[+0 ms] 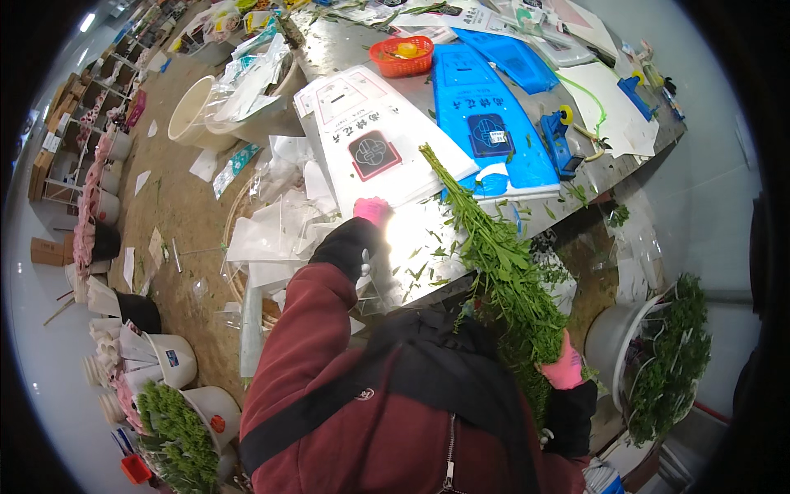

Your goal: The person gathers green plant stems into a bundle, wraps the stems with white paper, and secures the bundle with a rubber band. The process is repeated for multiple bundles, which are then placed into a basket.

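My left hand, in a pink glove, is at the near edge of a stack of white printed flower sleeves. Its fingers are bunched together, and whether they pinch a sleeve is hidden. A long bunch of green leafy stems lies slantwise over the table corner. Its bare stem ends reach over the white stack, and its leafy end hangs towards my body. My right hand, also pink-gloved, grips the leafy end from the right side. A stack of blue printed sleeves lies beyond the stems.
Loose leaves litter the metal table. Blue tape dispensers and a red basket stand on it. Discarded wrapping fills a round container at left. A white bucket of greenery is at right; potted greens stand lower left.
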The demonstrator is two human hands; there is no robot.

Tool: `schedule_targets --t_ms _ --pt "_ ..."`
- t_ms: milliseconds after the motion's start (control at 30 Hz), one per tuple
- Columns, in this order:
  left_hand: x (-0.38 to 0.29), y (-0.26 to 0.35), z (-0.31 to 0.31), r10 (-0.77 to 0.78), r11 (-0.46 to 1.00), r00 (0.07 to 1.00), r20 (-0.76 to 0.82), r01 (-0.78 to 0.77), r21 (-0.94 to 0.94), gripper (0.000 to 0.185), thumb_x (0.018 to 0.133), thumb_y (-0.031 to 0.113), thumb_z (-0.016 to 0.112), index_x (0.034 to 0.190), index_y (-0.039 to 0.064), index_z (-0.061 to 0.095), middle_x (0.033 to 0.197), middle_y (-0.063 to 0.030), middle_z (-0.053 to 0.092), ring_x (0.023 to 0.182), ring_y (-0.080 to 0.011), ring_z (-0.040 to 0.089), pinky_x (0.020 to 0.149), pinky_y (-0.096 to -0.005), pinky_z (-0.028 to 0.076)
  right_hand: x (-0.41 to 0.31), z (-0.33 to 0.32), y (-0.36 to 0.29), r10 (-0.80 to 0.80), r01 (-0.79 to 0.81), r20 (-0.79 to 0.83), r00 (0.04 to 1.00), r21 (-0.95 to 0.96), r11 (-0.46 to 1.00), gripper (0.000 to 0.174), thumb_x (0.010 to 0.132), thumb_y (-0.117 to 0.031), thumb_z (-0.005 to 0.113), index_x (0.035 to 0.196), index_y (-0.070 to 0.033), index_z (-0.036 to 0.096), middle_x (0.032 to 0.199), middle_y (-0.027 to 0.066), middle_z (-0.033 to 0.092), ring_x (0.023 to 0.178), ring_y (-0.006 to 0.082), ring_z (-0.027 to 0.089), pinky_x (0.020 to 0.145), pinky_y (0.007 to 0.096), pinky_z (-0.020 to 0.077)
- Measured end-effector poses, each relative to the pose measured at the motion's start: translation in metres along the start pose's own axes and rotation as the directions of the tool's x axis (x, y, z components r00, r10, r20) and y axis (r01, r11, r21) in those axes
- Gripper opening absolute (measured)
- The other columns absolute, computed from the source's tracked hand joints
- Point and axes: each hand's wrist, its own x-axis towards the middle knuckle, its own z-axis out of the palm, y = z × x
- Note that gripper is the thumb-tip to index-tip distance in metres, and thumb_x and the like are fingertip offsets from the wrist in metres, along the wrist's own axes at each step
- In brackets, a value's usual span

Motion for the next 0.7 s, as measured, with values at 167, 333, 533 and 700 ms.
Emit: schedule_targets --t_ms 167,333,533,700 --pt "0.007 -0.01 -0.002 -0.099 0.947 0.994 0.035 0.105 -0.302 0.027 0.08 0.025 0.06 0.103 0.012 0.064 0.106 -0.0124 0.064 0.098 -0.0255 0.062 0.084 -0.0396 0.048 -0.008 0.005 -0.005 0.009 -0.006 0.037 0.999 -0.058 0.998 0.095 0.06 -0.02 0.078 0.138 0.001 0.026 0.102 0.0178 0.064 0.094 0.0321 0.063 0.078 0.0357 0.0493" --pt "0.008 -0.021 0.025 -0.327 0.759 0.93 -0.168 0.152 -0.633 0.03 0.075 0.02 0.063 0.105 0.012 0.064 0.105 -0.0144 0.064 0.1 -0.0282 0.061 0.088 -0.0422 0.047 -0.014 0.017 -0.003 -0.046 0.048 0.041 0.998 -0.043 0.998 0.096 0.059 -0.021 0.078 0.138 0.0 0.027 0.104 0.017 0.064 0.095 0.0322 0.063 0.079 0.0371 0.0492" --pt "-0.003 -0.012 0.035 -0.033 0.98 0.967 -0.254 -0.018 -0.196 0.033 0.075 0.02 0.062 0.108 0.017 0.06 0.1 -0.0143 0.065 0.098 -0.0289 0.061 0.086 -0.0459 0.045 -0.02 0.027 -0.001 -0.067 0.067 0.026 0.997 -0.004 0.998 0.096 0.059 -0.022 0.08 0.138 -0.001 0.027 0.106 0.0169 0.064 0.096 0.0321 0.063 0.079 0.0373 0.0491" --pt "-0.002 -0.021 0.029 -0.084 0.985 0.995 -0.056 0.075 -0.157 0.027 0.078 0.026 0.061 0.102 0.014 0.061 0.096 -0.0122 0.065 0.089 -0.0281 0.063 0.081 -0.0425 0.047 -0.024 0.03 0.001 -0.049 0.05 0.017 0.999 -0.011 0.999 0.096 0.06 -0.023 0.08 0.137 -0.001 0.028 0.105 0.0165 0.064 0.096 0.0322 0.062 0.079 0.0372 0.0492"
